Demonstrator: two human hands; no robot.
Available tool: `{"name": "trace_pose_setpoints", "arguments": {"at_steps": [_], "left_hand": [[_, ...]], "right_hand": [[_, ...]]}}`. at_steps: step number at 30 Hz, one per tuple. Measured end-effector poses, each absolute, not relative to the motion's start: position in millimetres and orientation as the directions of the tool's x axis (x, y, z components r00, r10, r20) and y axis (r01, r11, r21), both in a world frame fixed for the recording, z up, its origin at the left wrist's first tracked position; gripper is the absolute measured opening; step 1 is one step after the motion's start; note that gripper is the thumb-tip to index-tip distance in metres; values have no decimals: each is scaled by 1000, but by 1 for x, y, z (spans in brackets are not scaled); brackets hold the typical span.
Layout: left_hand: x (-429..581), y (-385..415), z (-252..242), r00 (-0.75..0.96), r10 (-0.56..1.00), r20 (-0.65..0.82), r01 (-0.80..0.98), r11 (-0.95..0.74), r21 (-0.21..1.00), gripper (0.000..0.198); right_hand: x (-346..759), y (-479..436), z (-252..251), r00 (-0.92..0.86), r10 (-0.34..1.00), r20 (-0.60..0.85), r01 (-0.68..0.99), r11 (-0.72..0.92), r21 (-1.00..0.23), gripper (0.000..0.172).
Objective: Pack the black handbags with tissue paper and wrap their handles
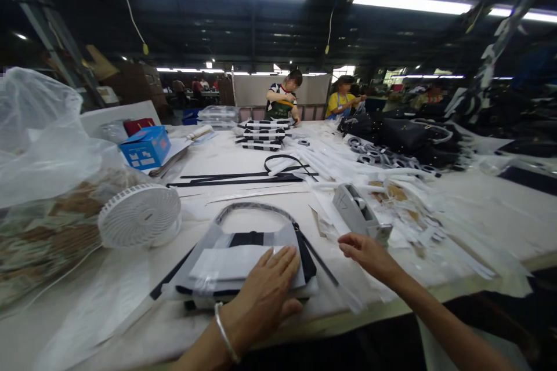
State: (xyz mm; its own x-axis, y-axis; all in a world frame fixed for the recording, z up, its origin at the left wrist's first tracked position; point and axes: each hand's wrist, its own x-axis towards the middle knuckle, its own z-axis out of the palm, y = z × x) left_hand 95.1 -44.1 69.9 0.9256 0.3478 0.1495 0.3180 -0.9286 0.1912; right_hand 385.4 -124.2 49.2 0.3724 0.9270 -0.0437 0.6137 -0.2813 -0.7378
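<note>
My left hand [272, 284] lies flat, fingers stretched, on a white paper sheet [226, 264] on top of a dark handbag [307, 258]. White wrapping and clear tape cover much of the bag, and its wrapped handle [256, 206] arches toward the back. My right hand [369, 255] hovers to the right of the bag, just in front of a grey tape dispenser [354, 208]. Its fingers are bent and drawn together; whatever may be between the fingertips is too small to make out. A dark strap [319, 261] runs along the bag's right side.
A white fan [139, 215] and a blue box [145, 148] stand at left, beside a large plastic bag [56, 214]. Black straps [239, 179] lie behind the handbag. Wrapped bags [263, 136], a black bag pile [404, 136] and two co-workers are farther back.
</note>
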Motion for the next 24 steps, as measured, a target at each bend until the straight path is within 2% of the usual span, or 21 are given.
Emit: {"name": "trace_pose_setpoints", "arguments": {"at_steps": [7, 15, 17, 20, 24], "left_hand": [[100, -41, 39, 920, 369, 128, 356, -927, 113, 63], [101, -49, 40, 894, 370, 254, 372, -927, 44, 71], [101, -54, 43, 881, 367, 299, 377, -926, 27, 69], [101, -63, 53, 867, 335, 370, 350, -936, 28, 64], [99, -75, 70, 840, 251, 481, 249, -966, 68, 49]], "right_hand": [[389, -131, 38, 366, 930, -12, 707, -287, -646, 26], [389, -103, 21, 379, 922, 77, 846, -311, -433, 45], [390, -97, 19, 387, 919, 78, 858, -327, -397, 40], [395, -89, 18, 358, 932, 60, 867, -308, -391, 18], [405, -80, 20, 360, 929, 82, 862, -298, -410, 20]]}}
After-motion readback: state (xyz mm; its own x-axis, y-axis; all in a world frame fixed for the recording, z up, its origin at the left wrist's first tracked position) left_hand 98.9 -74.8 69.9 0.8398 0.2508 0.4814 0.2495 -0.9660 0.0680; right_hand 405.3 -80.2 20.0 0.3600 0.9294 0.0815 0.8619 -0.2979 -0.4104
